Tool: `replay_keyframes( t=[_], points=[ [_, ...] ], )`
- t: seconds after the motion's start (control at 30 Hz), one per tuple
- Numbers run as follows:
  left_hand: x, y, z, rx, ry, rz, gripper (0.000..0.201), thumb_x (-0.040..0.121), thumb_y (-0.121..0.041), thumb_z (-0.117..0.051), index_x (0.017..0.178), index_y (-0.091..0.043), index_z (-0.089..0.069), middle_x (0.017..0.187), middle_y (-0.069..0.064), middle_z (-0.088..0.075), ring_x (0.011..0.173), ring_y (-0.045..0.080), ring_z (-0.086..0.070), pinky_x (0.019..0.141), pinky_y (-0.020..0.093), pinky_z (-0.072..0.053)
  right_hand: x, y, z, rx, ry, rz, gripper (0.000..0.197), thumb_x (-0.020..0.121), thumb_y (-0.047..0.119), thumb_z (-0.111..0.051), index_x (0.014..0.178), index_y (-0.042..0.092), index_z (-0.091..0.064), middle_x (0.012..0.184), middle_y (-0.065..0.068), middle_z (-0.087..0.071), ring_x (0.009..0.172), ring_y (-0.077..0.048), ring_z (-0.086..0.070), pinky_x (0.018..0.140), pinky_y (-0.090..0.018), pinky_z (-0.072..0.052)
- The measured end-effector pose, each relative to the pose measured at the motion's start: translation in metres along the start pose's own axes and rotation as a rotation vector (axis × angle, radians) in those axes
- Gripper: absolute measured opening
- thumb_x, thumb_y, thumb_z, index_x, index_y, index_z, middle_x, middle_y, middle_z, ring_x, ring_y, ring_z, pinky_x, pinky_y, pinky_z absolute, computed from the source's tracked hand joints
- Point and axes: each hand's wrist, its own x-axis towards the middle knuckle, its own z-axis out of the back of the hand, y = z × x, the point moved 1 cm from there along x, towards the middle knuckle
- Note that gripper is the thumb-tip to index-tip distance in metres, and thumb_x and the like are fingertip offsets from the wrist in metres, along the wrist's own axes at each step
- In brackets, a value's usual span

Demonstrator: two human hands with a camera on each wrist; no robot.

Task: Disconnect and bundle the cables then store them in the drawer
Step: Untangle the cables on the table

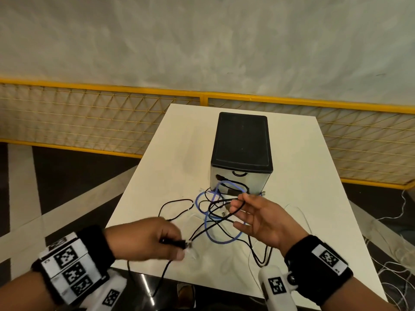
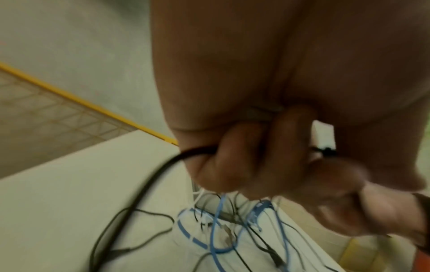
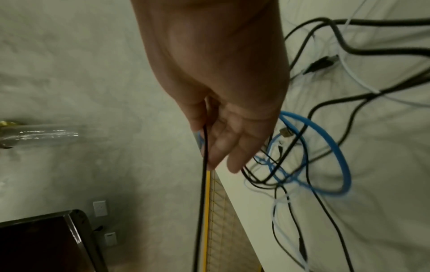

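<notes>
pinching a black plug (image 1: 174, 241) with left hand (image 1: 148, 236), thin black cable (image 3: 202, 184) with right hand (image 1: 262, 218), above blue-black-white cable tangle (image 1: 219, 212) on table (image 1: 303, 176), just before drawer unit (image 1: 241, 140); bare tabletop left, front edge near.

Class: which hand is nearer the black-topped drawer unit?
Right. The right hand is just in front of the drawer unit; the left hand is further back, to its left.

A yellow mesh fence (image 1: 89, 122) is running behind the white counter (image 1: 170, 153). Thin white wires (image 1: 403, 205) are lying on the dark floor (image 1: 67, 176)
</notes>
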Motion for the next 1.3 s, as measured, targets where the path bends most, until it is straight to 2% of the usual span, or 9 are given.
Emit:
replay_keyframes(
  t=[0.1,0.17,0.27,0.43,0.57,0.67,0.87,1.1,1.3],
  points=[
    [0.034,-0.014,0.003,-0.039,-0.399,-0.001,0.034,0.083,-0.046,-0.071,0.066,-0.020,-0.056,0.057,-0.012,-0.047,0.055,0.002,-0.042,0.057,0.022,-0.035,-0.005,0.007,-0.001,-0.113,0.025,0.022,0.015,0.097,0.024,-0.057,0.104,0.016,-0.067,0.104,-0.004,-0.076,0.093,-0.021,-0.072,0.081,-0.042,-0.051],
    [0.067,-0.032,-0.004,-0.158,-0.509,-0.014,0.034,0.079,-0.045,-0.075,0.066,-0.022,-0.054,0.055,-0.014,-0.046,0.053,0.001,-0.041,0.055,0.021,-0.035,-0.005,0.004,-0.009,-0.156,0.043,0.029,0.021,0.097,0.025,-0.056,0.111,0.016,-0.069,0.112,-0.004,-0.075,0.099,-0.021,-0.068,0.086,-0.043,-0.046],
    [0.107,-0.047,-0.019,-0.254,-0.493,-0.053,0.037,0.070,-0.051,-0.074,0.068,-0.019,-0.056,0.061,-0.009,-0.048,0.056,0.006,-0.044,0.058,0.026,-0.038,-0.006,-0.003,-0.019,-0.142,0.087,0.061,0.031,0.099,0.026,-0.052,0.121,0.007,-0.064,0.114,-0.007,-0.072,0.097,-0.020,-0.065,0.081,-0.041,-0.046],
    [0.126,-0.051,-0.021,-0.130,-0.521,-0.038,0.025,0.084,-0.031,-0.067,0.064,-0.022,-0.055,0.059,-0.008,-0.051,0.055,0.008,-0.048,0.058,0.028,-0.039,-0.012,0.006,-0.005,-0.256,0.067,0.185,0.026,0.100,0.027,-0.052,0.112,0.012,-0.070,0.103,-0.006,-0.074,0.098,-0.019,-0.071,0.082,-0.041,-0.051],
    [0.122,-0.058,-0.012,-0.267,-0.441,-0.077,0.020,0.083,-0.029,-0.060,0.081,-0.012,-0.070,0.078,0.011,-0.070,0.065,0.018,-0.057,0.060,0.032,-0.045,-0.012,0.008,0.004,-0.475,-0.136,0.368,0.029,0.082,0.013,-0.070,0.109,0.016,-0.058,0.085,-0.010,-0.074,0.075,-0.019,-0.070,0.067,-0.036,-0.048],
    [0.118,-0.061,-0.007,-0.381,-0.331,-0.091,0.015,0.091,-0.020,-0.057,0.090,-0.011,-0.068,0.076,0.003,-0.072,0.063,0.022,-0.049,0.053,0.027,-0.040,-0.004,0.003,0.006,-0.889,-0.167,0.422,0.038,0.074,0.035,-0.080,0.100,0.034,-0.053,0.064,0.007,-0.059,0.059,-0.009,-0.054,0.055,-0.022,-0.040],
    [0.111,-0.044,0.006,-0.447,-0.412,0.003,0.015,0.096,-0.013,-0.054,0.082,-0.015,-0.059,0.057,-0.003,-0.050,0.048,0.008,-0.042,0.050,0.022,-0.034,0.019,0.009,0.019,-1.447,-0.357,0.609,0.010,0.086,0.034,-0.060,0.090,0.027,-0.065,0.083,0.005,-0.056,0.079,-0.020,-0.058,0.064,-0.029,-0.045],
    [0.079,0.008,0.047,-0.486,-0.599,0.194,0.014,0.094,-0.014,-0.056,0.081,-0.014,-0.052,0.055,-0.003,-0.036,0.043,0.008,-0.029,0.036,0.016,-0.023,0.029,0.044,0.085,-1.157,-0.581,0.648,0.008,0.089,0.016,-0.057,0.086,0.010,-0.061,0.082,-0.010,-0.066,0.077,-0.033,-0.062,0.074,-0.041,-0.051],
    [0.063,0.030,0.069,-0.575,-0.767,0.251,0.015,0.092,-0.015,-0.057,0.078,-0.016,-0.054,0.053,-0.005,-0.035,0.045,0.010,-0.025,0.041,0.019,-0.016,0.046,0.043,0.109,-1.015,-0.612,0.597,0.009,0.092,0.022,-0.054,0.088,0.015,-0.059,0.083,-0.010,-0.069,0.076,-0.031,-0.070,0.076,-0.047,-0.056]
  ],
)
